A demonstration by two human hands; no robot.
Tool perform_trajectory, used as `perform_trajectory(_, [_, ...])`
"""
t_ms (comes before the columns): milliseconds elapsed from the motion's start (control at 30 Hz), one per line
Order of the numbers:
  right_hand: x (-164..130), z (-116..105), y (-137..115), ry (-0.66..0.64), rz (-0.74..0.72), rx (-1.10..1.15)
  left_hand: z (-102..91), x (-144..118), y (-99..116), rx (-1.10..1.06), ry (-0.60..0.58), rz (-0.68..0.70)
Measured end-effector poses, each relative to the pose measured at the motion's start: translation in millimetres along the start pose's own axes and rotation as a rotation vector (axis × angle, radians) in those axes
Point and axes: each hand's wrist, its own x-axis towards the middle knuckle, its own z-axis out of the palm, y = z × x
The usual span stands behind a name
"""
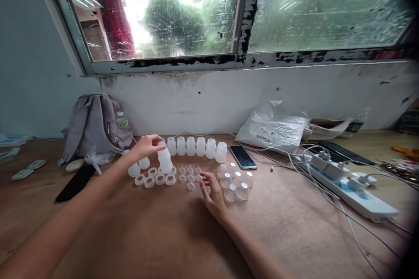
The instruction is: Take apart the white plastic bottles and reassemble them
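The left hand (148, 144) grips the top of a bottle (164, 160), translucent white, squat and narrow-necked, standing upright near the table's (137, 235) far edge, before a row of bottles (196, 146); the right hand (212, 192) rests loosely open, fingertips beside small nipples (190, 176); rings (155, 178) lie left, caps (236, 185) right.

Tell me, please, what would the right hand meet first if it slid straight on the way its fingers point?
The right hand points away and slightly left across the table. It would probably meet first the small clear nipple-like pieces just beyond its fingertips, then the row of white bottles; depth is hard to judge.
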Motion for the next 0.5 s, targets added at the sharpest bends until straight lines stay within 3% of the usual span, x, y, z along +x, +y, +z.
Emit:
perform_trajectory(167, [-0.2,0.8,1.3,-0.002,0.016,-0.04,-16.8,32.5,-39.0,0.174,0.023,-0.123])
perform_trajectory(500, [0.5,2.3,5.1,-0.013,0.044,-0.084,7.8,48.8,-72.6,0.304,0.033,-0.199])
